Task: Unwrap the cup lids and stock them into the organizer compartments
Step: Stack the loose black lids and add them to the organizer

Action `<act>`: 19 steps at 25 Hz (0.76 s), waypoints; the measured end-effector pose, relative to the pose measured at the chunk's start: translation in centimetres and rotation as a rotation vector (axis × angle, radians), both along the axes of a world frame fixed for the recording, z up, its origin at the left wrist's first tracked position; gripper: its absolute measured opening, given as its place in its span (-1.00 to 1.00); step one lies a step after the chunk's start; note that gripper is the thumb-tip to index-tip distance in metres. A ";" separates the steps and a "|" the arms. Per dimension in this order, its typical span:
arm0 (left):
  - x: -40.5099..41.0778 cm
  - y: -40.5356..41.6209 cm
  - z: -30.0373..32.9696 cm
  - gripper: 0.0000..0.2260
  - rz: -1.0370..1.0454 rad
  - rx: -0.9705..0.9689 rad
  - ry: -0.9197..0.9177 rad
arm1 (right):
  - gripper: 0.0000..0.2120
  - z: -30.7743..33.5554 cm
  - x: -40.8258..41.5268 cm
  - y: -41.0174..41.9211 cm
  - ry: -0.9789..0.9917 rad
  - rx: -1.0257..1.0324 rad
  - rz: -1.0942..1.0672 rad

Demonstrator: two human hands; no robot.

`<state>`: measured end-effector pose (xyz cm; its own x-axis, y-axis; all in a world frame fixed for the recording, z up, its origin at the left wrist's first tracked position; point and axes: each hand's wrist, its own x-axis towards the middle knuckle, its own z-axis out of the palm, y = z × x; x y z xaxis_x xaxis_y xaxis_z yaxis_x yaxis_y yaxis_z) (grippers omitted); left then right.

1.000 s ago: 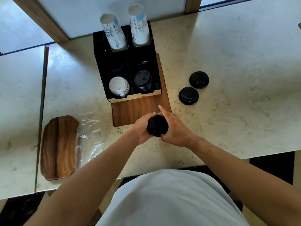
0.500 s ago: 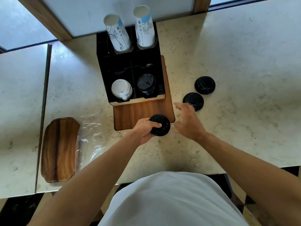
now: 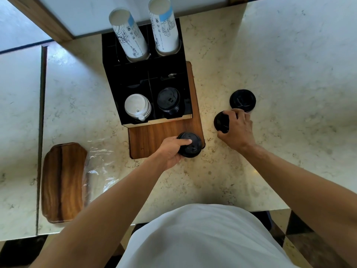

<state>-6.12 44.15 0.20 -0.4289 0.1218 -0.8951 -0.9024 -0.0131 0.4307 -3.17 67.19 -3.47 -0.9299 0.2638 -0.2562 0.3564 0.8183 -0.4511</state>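
Observation:
A black organizer (image 3: 135, 74) stands on a wooden board (image 3: 152, 138). Its front left compartment holds white lids (image 3: 137, 106), its front right compartment black lids (image 3: 168, 100). My left hand (image 3: 170, 149) grips a stack of black lids (image 3: 190, 145) at the board's near right corner. My right hand (image 3: 236, 128) closes around a second stack of black lids (image 3: 221, 122) on the counter right of the board. A third black lid stack (image 3: 242, 99) sits just beyond it, untouched.
Two sleeves of paper cups (image 3: 128, 35) (image 3: 164, 28) stick up from the organizer's rear slots. A wooden tray (image 3: 61, 182) lies at the near left, with crumpled clear plastic wrap (image 3: 100, 171) beside it. The marble counter (image 3: 289, 74) has a seam on the left.
My right hand left the lid stack held by both hands and moved right onto the nearer stack on the counter. My left hand kept its stack and shifted it slightly forward.

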 end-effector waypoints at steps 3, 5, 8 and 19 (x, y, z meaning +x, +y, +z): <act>-0.1 -0.1 0.1 -0.76 0.059 0.069 -0.014 | -0.33 0.9 0.7 -1.1 0.130 -0.217 0.036; -0.1 -0.2 0.2 -0.73 0.065 0.105 -0.008 | -0.35 1.9 1.3 -2.7 0.160 -0.339 0.147; 0.1 -0.5 0.2 -0.66 0.047 0.144 -0.014 | -0.39 2.7 1.8 -5.3 0.115 -0.393 0.323; 0.7 -1.9 0.2 -0.71 -0.013 0.131 0.035 | -0.28 2.6 2.3 -6.9 -0.016 -0.466 0.479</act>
